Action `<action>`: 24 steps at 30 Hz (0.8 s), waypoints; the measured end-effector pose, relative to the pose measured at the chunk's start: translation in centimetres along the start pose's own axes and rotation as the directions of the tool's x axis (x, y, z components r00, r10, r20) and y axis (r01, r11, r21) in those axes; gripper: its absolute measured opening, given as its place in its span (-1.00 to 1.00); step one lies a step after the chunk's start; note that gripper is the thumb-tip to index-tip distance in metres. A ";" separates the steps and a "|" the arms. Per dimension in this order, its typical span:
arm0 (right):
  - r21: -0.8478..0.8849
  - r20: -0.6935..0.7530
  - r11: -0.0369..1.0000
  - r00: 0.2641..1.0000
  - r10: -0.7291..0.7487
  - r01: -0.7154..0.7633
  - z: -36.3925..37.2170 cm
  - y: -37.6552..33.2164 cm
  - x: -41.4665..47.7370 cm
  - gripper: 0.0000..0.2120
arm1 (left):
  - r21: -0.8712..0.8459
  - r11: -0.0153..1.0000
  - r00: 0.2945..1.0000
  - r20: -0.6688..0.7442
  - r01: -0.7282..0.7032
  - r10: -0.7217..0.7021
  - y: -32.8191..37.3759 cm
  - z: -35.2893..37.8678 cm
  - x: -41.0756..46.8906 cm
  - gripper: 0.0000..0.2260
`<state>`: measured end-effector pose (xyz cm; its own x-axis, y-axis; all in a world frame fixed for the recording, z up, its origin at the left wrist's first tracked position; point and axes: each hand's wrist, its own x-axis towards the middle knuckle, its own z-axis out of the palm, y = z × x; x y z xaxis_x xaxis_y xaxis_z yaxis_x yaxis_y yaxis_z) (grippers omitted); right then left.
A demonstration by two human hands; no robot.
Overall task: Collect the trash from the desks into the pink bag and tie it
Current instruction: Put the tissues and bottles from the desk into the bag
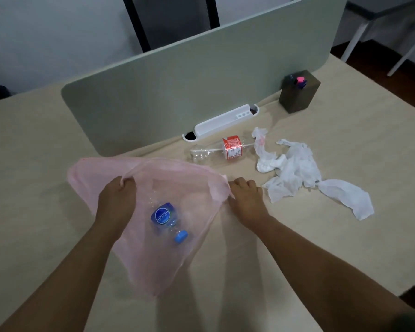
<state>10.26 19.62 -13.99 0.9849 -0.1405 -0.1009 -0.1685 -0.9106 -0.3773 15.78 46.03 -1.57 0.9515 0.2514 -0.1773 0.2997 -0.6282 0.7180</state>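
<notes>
A thin pink bag (158, 259) lies on the beige desk (34, 164) in front of me, its mouth held wide. My left hand (118, 200) grips the left rim of the mouth. My right hand (246, 200) pinches the right rim. Inside the bag, seen through the plastic, lies a clear water bottle with a blue label and blue cap (167, 219). Beyond the bag a clear bottle with a red label (223, 148) lies on its side. Crumpled white tissues (295, 171) are spread just right of my right hand.
A grey-green divider panel (189, 80) stands across the back of the desk, with a white cable tray (223, 122) at its foot. A dark pen holder (298, 92) sits at the back right. A chair back shows behind the divider. The desk's right edge drops to dark floor.
</notes>
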 end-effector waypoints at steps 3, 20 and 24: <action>0.303 -0.207 0.947 0.962 0.177 -0.109 0.2 1.4 -1.2 -0.79 | -0.025 1.000 1.000 0.027 0.010 -0.009 0.6 1.0 -0.1 -0.69; 0.043 -0.341 0.982 0.921 0.189 -0.186 -3.5 -1.3 -0.4 -0.23 | -0.040 0.997 0.993 0.092 -0.071 0.075 3.1 4.2 -1.9 -0.67; -0.009 -0.287 0.924 0.886 0.363 -0.381 -3.1 6.6 -1.5 -0.38 | -0.029 0.996 0.987 0.137 -0.084 0.087 2.7 5.2 -1.8 -0.66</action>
<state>7.76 12.61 -13.43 0.8231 -0.5666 0.0380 -0.5310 -0.7916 -0.3024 15.23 40.07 -2.79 0.9745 0.0929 -0.2045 0.2169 -0.6256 0.7494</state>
